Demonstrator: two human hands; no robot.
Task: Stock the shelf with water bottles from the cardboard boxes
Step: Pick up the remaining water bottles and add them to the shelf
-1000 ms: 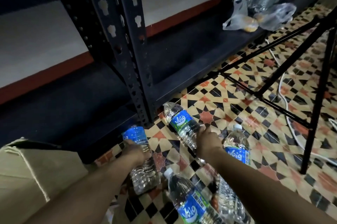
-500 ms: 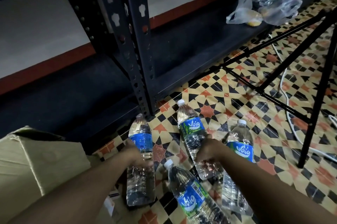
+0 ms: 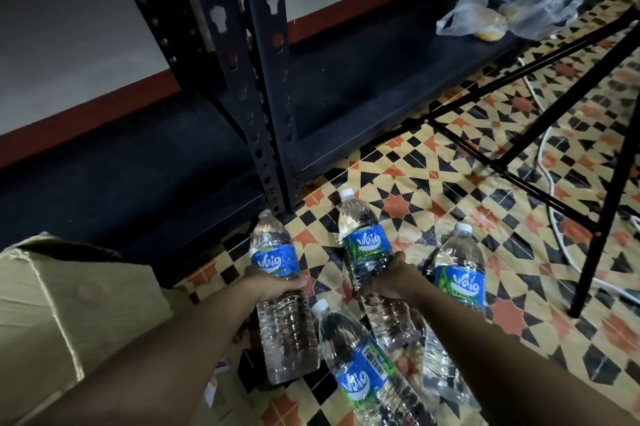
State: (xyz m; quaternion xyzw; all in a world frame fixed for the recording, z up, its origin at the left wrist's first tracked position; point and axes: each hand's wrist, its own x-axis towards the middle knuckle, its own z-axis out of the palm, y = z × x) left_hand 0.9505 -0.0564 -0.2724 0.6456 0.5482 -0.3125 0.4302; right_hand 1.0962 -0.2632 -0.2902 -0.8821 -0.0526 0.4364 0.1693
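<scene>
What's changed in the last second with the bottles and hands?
The right hand swung the right bottle from leaning left to nearly straight; the left hand tipped the left bottle more upright. Both grips unchanged. The two floor bottles and cardboard box stayed put.

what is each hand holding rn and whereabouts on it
The left hand grips one water bottle around its body just below the blue label. The right hand grips a second bottle likewise, just under its label.
</scene>
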